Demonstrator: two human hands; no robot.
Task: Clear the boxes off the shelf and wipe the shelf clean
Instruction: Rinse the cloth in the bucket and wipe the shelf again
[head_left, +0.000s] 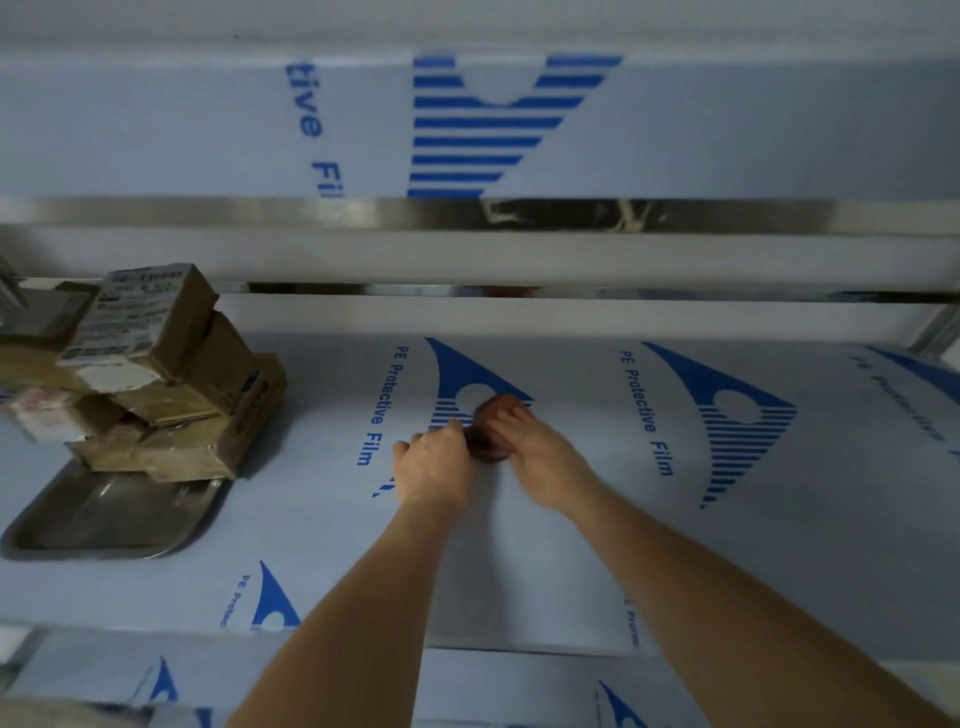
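A small reddish-brown cloth lies bunched on the shelf, which is covered in white film printed with blue logos. Both my hands are on the cloth. My left hand grips its left side with curled fingers. My right hand holds its right side, fingertips over the top. A pile of several brown cardboard boxes with white labels stands at the shelf's left, partly on a metal tray.
A steel rail runs along the shelf above, also film-covered. A metal upright stands at the right rear corner. The shelf's front edge lies under my forearms, with more film-covered surface below.
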